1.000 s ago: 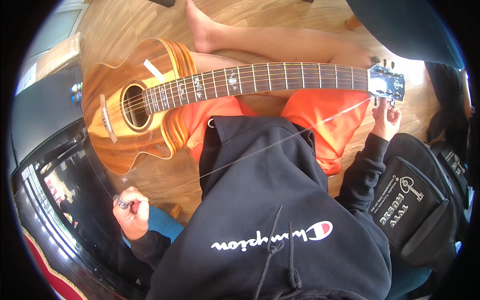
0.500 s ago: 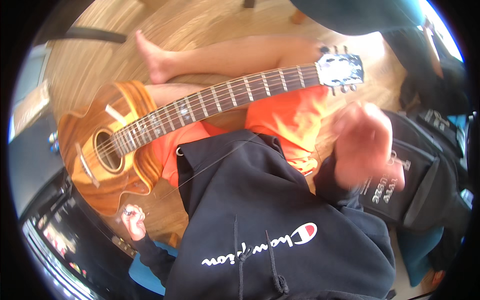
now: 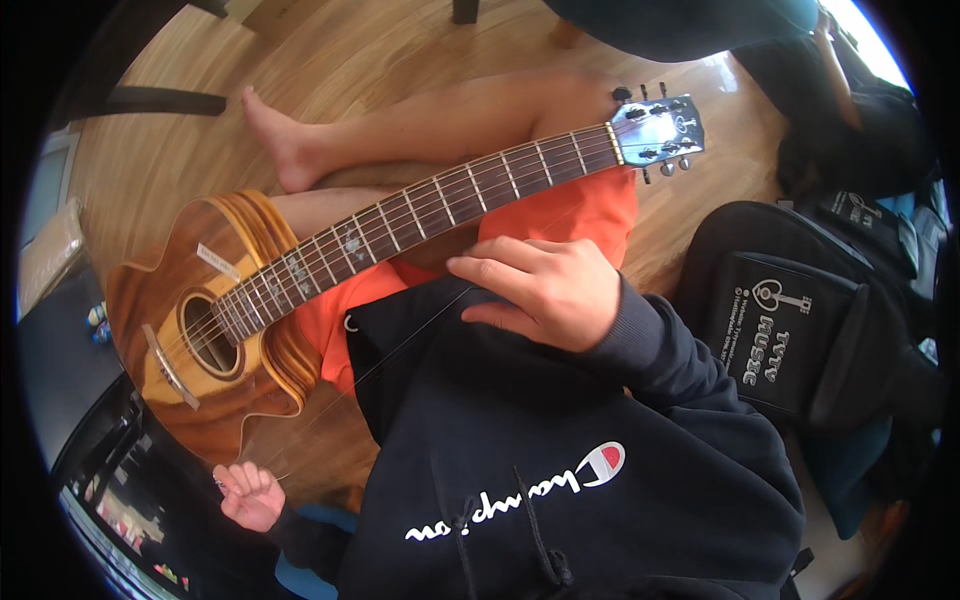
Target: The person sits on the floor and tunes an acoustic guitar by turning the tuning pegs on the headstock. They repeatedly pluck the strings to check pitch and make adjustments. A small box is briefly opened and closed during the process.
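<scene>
An acoustic guitar [image 3: 150, 290] with a wooden body lies across my bare legs and orange shorts. Its fretted neck [image 3: 400, 220] runs up to the right, ending in a shiny headstock [image 3: 655, 135] with tuning pegs. Below the body, my left hand [image 3: 250, 497] is closed, fingers curled with a small shiny bit at the tips. From beside it a thin string [image 3: 415, 331] stretches over my black hoodie toward my right hand. My right hand [image 3: 550, 290] is just below the neck, thumb and index finger apart around the string's visible end. Contact there is unclear.
To the right, a black padded bag [image 3: 760, 310] lies by a teal seat [image 3: 850, 480]. A dark chair leg [image 3: 160, 101] stands at the upper left, and a teal chair [image 3: 690, 25] at the top. Another person's arm [image 3: 840, 85] shows at the upper right.
My right hand has come in from the far right to the string just below the guitar neck. My left hand has shifted slightly down and left in the picture, still curled.
</scene>
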The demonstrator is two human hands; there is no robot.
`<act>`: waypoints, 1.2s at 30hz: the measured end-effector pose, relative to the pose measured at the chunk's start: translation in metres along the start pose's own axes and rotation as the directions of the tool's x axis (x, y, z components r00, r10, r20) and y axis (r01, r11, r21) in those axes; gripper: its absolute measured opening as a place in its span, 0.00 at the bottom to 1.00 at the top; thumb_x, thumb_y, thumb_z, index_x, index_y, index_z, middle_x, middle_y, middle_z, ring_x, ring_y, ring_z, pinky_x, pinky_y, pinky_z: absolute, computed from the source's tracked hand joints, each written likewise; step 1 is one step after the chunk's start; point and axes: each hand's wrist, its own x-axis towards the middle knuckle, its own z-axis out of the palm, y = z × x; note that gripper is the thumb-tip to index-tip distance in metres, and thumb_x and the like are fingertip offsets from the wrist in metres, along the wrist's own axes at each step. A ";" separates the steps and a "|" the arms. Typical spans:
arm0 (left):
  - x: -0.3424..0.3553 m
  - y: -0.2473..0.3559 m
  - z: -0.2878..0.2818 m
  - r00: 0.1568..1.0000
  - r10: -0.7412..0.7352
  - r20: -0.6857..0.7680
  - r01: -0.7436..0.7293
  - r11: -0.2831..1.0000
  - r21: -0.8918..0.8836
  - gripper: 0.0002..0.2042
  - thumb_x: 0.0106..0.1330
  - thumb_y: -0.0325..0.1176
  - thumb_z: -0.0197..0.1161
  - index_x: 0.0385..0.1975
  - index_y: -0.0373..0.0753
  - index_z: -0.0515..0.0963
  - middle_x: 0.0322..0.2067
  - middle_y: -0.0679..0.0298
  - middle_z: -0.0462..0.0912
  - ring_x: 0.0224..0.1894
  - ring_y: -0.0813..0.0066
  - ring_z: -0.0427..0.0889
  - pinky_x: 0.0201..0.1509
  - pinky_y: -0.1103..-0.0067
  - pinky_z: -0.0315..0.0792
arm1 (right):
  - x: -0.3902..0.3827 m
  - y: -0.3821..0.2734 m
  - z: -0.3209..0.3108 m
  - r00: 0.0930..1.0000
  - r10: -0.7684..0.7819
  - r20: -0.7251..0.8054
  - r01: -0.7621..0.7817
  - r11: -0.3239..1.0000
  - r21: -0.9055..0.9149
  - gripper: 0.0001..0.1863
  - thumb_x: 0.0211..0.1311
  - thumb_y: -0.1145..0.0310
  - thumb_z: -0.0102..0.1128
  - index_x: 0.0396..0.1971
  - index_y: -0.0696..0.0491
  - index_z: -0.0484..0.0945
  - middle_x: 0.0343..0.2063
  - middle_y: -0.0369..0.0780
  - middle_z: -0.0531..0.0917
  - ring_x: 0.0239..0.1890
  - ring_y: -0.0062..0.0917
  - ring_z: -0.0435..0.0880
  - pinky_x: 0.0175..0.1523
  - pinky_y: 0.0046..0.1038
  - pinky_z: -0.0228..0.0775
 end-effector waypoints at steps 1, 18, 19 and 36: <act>0.003 0.002 0.000 0.999 -0.006 0.035 0.006 1.000 0.001 0.10 0.65 0.28 0.56 0.28 0.39 0.61 0.19 0.70 0.55 0.21 0.83 0.54 0.22 0.82 0.50 | -0.006 0.009 0.005 0.999 0.007 0.048 -0.007 1.000 -0.010 0.16 0.56 0.64 0.69 0.44 0.50 0.80 0.31 0.34 0.81 0.27 0.28 0.83 0.27 0.28 0.74; 0.105 -0.071 0.168 0.963 -0.125 0.241 -0.173 0.401 0.899 0.18 0.73 0.38 0.50 0.50 0.28 0.75 0.39 0.58 0.79 0.46 0.68 0.79 0.53 0.74 0.72 | -0.002 0.010 0.009 0.933 -0.188 -0.308 0.272 0.926 0.260 0.08 0.52 0.73 0.70 0.33 0.53 0.82 0.18 0.37 0.71 0.18 0.29 0.76 0.21 0.29 0.68; 0.118 -0.086 0.182 0.930 -0.234 0.283 -0.166 0.421 0.892 0.17 0.73 0.35 0.51 0.53 0.28 0.74 0.42 0.56 0.80 0.48 0.68 0.79 0.56 0.73 0.72 | -0.002 0.009 0.011 0.928 -0.196 -0.317 0.284 0.923 0.259 0.08 0.52 0.73 0.70 0.33 0.52 0.82 0.18 0.36 0.71 0.18 0.29 0.76 0.21 0.29 0.68; 0.220 -0.262 0.298 0.326 -0.910 0.254 0.450 0.386 0.806 0.07 0.76 0.31 0.49 0.41 0.39 0.74 0.28 0.70 0.75 0.26 0.84 0.73 0.28 0.86 0.69 | -0.029 -0.005 0.043 0.986 -0.155 0.060 0.148 0.982 0.117 0.05 0.49 0.69 0.57 0.23 0.55 0.79 0.28 0.41 0.81 0.29 0.36 0.84 0.31 0.35 0.76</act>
